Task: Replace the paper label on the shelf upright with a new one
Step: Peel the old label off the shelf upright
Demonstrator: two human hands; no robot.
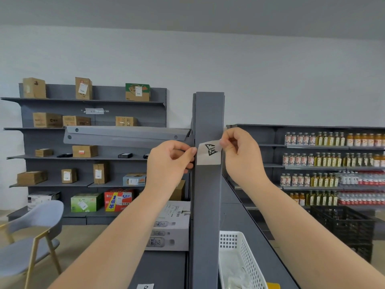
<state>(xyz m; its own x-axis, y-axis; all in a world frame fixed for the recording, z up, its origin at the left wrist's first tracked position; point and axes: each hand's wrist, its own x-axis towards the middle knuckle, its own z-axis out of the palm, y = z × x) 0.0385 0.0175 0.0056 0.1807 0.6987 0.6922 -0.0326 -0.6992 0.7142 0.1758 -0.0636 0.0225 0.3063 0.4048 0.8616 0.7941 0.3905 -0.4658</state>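
A grey metal shelf upright point(207, 205) rises through the middle of the view. A white paper label point(209, 153) with black handwritten marks sits on its front face at hand height. My right hand point(241, 155) pinches the label's top right corner, which curls away from the metal. My left hand point(169, 161) presses its thumb and fingertip against the label's left edge at the side of the upright. The label's lower part lies flat on the upright. Another small white slip point(145, 286) with a black mark lies on the grey shelf at the bottom edge.
A white perforated plastic basket point(248, 259) stands right of the upright. A grey shelf bracket point(125, 135) juts left. Cardboard boxes fill shelves at the back left, bottles point(333, 159) fill shelves at the right. A grey chair point(31, 236) and a black crate point(343, 228) stand on the floor.
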